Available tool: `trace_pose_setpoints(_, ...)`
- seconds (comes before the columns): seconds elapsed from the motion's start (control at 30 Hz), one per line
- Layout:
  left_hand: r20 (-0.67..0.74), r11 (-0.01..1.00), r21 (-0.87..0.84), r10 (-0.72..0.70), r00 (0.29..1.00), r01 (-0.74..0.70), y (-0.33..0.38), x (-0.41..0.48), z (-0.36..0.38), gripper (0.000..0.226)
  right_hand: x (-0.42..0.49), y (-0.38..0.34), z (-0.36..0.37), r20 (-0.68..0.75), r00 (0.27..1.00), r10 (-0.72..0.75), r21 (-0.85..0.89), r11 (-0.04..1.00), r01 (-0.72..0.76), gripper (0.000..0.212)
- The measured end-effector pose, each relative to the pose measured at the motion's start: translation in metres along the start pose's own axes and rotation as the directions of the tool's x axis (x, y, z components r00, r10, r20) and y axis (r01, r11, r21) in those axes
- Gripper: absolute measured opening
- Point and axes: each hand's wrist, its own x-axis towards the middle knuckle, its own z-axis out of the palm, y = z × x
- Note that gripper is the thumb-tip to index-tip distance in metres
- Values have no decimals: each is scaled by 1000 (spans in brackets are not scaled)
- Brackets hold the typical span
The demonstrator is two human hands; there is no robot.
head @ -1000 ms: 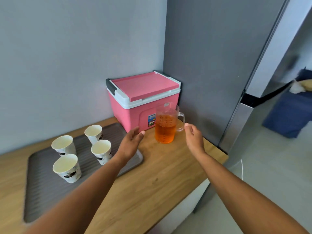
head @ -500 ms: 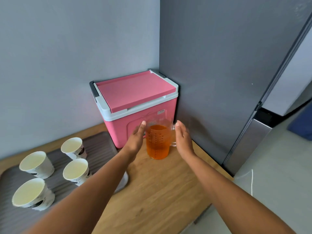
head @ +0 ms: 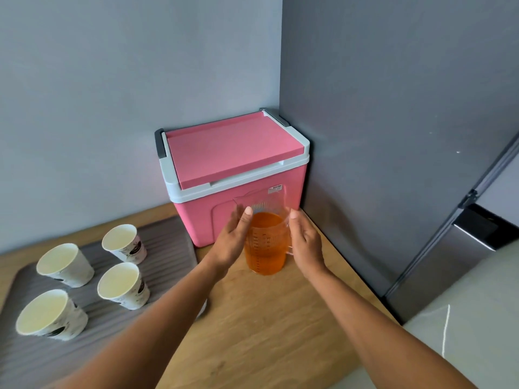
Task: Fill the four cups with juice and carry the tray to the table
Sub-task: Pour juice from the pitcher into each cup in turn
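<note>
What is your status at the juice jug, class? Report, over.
Left hand and right hand open, flanking jug. Jug upright on counter, four cups empty on tray. Pink cooler close behind jug.

Wooden bench (head: 266, 318) ran into a wall corner. Grey ribbed tray (head: 168, 242) lay flat on its left part, cut off by the frame edge. Pink cooler (head: 233, 153), lid closed, stood at the back in the corner, just right of the tray. Clear jug (head: 265, 248) of orange juice stood upright just in front of the cooler, apart from the tray.
</note>
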Motion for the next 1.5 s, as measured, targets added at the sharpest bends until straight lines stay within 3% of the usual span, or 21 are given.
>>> trace_pose_setpoints(0.17,-41,999,-29,13,999,-14,-2,-23,-9,101,1,-14,-1,46,998,-45,62,997,42,27)
trace_pose_setpoints(0.3,-71,998,-63,24,997,-28,0,-54,-21,60,4,-30,11,142,989,-38,114,993,22,36)
trace_pose_setpoints(0.4,-122,995,-90,27,992,-38,2,-76,-37,53,4,-44,26,262,962,-71,191,981,20,41)
trace_pose_setpoints(0.5,-169,997,-56,35,985,-44,-2,-92,-59,60,2,-66,38,357,932,-65,253,967,-30,31)
trace_pose_setpoints(0.63,-274,994,113,29,961,2,-15,-108,-97,100,-7,-98,56,411,911,-34,294,951,-97,21)
trace_pose_setpoints(0.7,-290,979,196,106,951,-49,-19,-119,-114,98,-12,-111,65,415,910,-6,306,943,-133,18)
trace_pose_setpoints(0.8,-441,946,290,267,857,-146,-34,-135,-136,60,-19,-120,79,416,909,3,312,939,-146,17)
trace_pose_setpoints(0.87,-619,931,348,314,720,-108,-55,-138,-152,42,-24,-123,89,432,902,-3,309,940,-145,16)
trace_pose_setpoints(0.93,-712,942,336,261,652,-11,-76,-136,-166,41,-28,-123,96,436,900,-3,306,941,-146,15)
trace_pose_setpoints(1.07,-665,914,365,124,736,175,-102,-128,-180,82,-34,-122,107,415,910,-11,304,944,-127,23)
trace_pose_setpoints(1.2,-593,924,307,-3,805,230,-112,-118,-182,110,-37,-125,114,401,916,-19,287,952,-106,19)
trace_pose_setpoints(1.5,-613,971,195,11,790,138,-120,-105,-194,81,-38,-140,116,406,912,-58,213,977,-33,17)
